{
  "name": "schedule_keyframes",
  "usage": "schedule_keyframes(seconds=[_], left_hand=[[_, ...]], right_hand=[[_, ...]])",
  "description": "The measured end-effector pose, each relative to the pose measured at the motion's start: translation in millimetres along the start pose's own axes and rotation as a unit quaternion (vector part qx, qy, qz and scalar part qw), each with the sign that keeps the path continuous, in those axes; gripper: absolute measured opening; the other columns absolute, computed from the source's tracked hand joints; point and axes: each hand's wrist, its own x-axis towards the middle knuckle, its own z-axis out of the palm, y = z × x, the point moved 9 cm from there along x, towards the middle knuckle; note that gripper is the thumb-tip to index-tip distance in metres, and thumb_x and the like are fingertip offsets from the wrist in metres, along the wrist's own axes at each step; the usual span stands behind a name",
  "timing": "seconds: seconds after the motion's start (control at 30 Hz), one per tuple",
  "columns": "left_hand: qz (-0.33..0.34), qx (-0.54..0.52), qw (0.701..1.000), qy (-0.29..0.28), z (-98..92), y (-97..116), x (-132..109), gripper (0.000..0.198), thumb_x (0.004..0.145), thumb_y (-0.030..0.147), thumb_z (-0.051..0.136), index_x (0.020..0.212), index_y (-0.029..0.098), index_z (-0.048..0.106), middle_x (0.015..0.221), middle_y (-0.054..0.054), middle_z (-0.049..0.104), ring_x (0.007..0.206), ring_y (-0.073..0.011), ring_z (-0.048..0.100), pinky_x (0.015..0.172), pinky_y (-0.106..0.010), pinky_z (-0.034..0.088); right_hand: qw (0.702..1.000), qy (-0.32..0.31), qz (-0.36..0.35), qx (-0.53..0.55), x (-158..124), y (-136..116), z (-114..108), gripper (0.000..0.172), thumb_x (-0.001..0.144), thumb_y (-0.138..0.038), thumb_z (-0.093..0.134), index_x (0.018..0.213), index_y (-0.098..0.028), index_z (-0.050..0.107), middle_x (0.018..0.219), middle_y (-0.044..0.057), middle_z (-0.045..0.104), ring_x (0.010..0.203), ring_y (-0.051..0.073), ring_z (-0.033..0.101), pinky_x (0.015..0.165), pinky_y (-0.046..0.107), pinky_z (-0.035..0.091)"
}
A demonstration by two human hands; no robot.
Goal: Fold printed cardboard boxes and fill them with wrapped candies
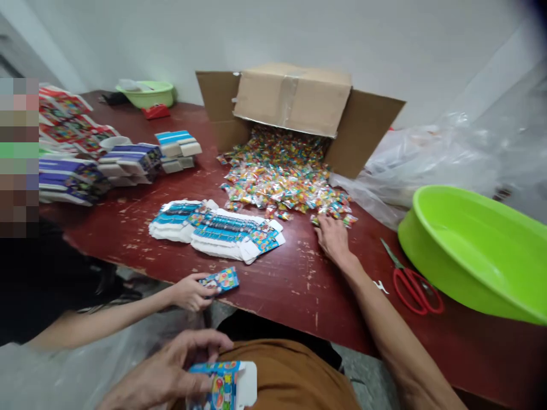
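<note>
My left hand is low over my lap, fingers closed on a small blue printed carton with its white flap open. My right hand reaches across the red-brown table to the near edge of a pile of small colourful wrapped packets. Its fingers curl down among the packets, and I cannot make out what they grip. The pile spills from a cardboard box lying on its side. Flat unfolded blue cartons lie in two fanned stacks left of my right hand.
Another person's hand holds a small blue carton at the table's near edge. Red scissors and a large green basin are on the right. Folded boxes are stacked left, a green bowl stands behind, and clear plastic sheeting lies at the right.
</note>
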Motion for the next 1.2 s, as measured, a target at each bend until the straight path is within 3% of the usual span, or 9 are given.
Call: schedule_keyframes(seconds=[0.17, 0.37, 0.43, 0.57, 0.73, 0.8, 0.93, 1.07, 1.2], left_hand=[[-0.003, 0.093, 0.993, -0.073, 8.7, 7.7, -11.2, 0.020, 0.064, 0.020, 0.072, 0.084, 0.021, 0.072, 0.078, 0.002, 0.064, 0.074, -0.0156, 0.055, 0.067, -0.024, 0.044], [0.086, -0.138, 0.984, 0.072, -0.3, 41.4, 20.2, 0.033, 0.070, 0.025, 0.062, 0.102, 0.018, 0.056, 0.084, -0.004, 0.071, 0.079, -0.0198, 0.066, 0.072, -0.029, 0.049], [0.103, -0.163, 0.974, 0.115, -2.5, 45.7, 29.1, 0.038, 0.070, 0.024, 0.061, 0.106, 0.018, 0.052, 0.081, -0.003, 0.070, 0.070, -0.0177, 0.067, 0.068, -0.028, 0.050], [0.095, -0.096, 0.975, 0.179, -1.1, 54.9, 37.0, 0.045, 0.068, 0.020, 0.063, 0.111, 0.017, 0.051, 0.071, 0.003, 0.063, 0.054, -0.0112, 0.057, 0.054, -0.024, 0.047], [0.119, -0.039, 0.975, 0.181, 6.8, 68.6, 33.1, 0.045, 0.070, 0.017, 0.066, 0.113, 0.016, 0.054, 0.071, 0.006, 0.056, 0.051, -0.0075, 0.049, 0.046, -0.020, 0.045], [0.129, -0.057, 0.974, 0.178, 8.1, 65.2, 33.3, 0.047, 0.070, 0.014, 0.064, 0.116, 0.016, 0.054, 0.072, 0.006, 0.056, 0.052, -0.0075, 0.049, 0.046, -0.020, 0.046], [0.155, -0.081, 0.965, 0.197, 0.5, 53.6, 39.3, 0.053, 0.068, 0.009, 0.060, 0.121, 0.017, 0.055, 0.078, 0.003, 0.060, 0.055, -0.0087, 0.052, 0.046, -0.019, 0.047], [0.154, -0.083, 0.958, 0.229, -9.2, 49.2, 36.6, 0.054, 0.067, 0.010, 0.064, 0.121, 0.017, 0.057, 0.081, 0.002, 0.060, 0.059, -0.0103, 0.053, 0.047, -0.018, 0.045], [0.224, -0.125, 0.942, 0.215, -8.5, 68.8, 21.6, 0.045, 0.071, 0.026, 0.075, 0.113, 0.017, 0.064, 0.098, -0.003, 0.065, 0.086, -0.0183, 0.061, 0.071, -0.025, 0.051]], right_hand=[[0.999, -0.037, -0.026, 0.023, 5.9, 11.5, 18.4, 0.016, 0.084, -0.025, 0.060, 0.087, -0.014, 0.072, 0.091, 0.016, 0.070, 0.093, 0.031, 0.061, 0.087, 0.041, 0.043], [0.993, 0.000, -0.006, 0.121, -19.7, -14.3, -1.7, 0.024, 0.091, -0.028, 0.043, 0.099, -0.016, 0.063, 0.090, 0.012, 0.069, 0.081, 0.024, 0.062, 0.075, 0.035, 0.046], [0.960, -0.015, 0.015, 0.279, -40.5, -42.4, -4.4, 0.027, 0.094, -0.037, 0.044, 0.103, -0.018, 0.061, 0.084, 0.007, 0.068, 0.072, 0.020, 0.061, 0.067, 0.032, 0.046], [0.850, -0.162, -0.051, 0.498, -82.4, -136.1, 7.1, 0.032, 0.090, -0.042, 0.059, 0.112, -0.020, 0.058, 0.086, 0.003, 0.068, 0.071, 0.016, 0.062, 0.063, 0.027, 0.048], [0.868, -0.175, -0.185, 0.427, -95.6, -193.5, 2.4, 0.007, 0.087, -0.026, 0.063, 0.090, -0.020, 0.065, 0.080, 0.001, 0.066, 0.071, 0.015, 0.060, 0.070, 0.027, 0.049], [0.859, -0.190, -0.246, 0.407, -100.2, -205.0, 1.7, 0.012, 0.091, -0.024, 0.058, 0.089, -0.021, 0.069, 0.086, 0.004, 0.066, 0.080, 0.016, 0.063, 0.075, 0.028, 0.051], [0.860, -0.168, -0.254, 0.410, -100.2, -205.0, 8.8, 0.030, 0.094, -0.025, 0.052, 0.121, -0.023, 0.064, 0.099, 0.007, 0.066, 0.088, 0.018, 0.066, 0.080, 0.029, 0.055], [0.882, -0.144, -0.214, 0.395, -98.7, -200.8, 20.3, 0.017, 0.095, -0.033, 0.055, 0.100, -0.021, 0.067, 0.083, 0.005, 0.068, 0.072, 0.017, 0.066, 0.066, 0.026, 0.054], [0.858, -0.126, -0.332, 0.372, -112.3, -219.7, 11.7, 0.021, 0.097, -0.029, 0.051, 0.095, -0.025, 0.072, 0.090, 0.006, 0.068, 0.084, 0.018, 0.066, 0.076, 0.026, 0.056]])
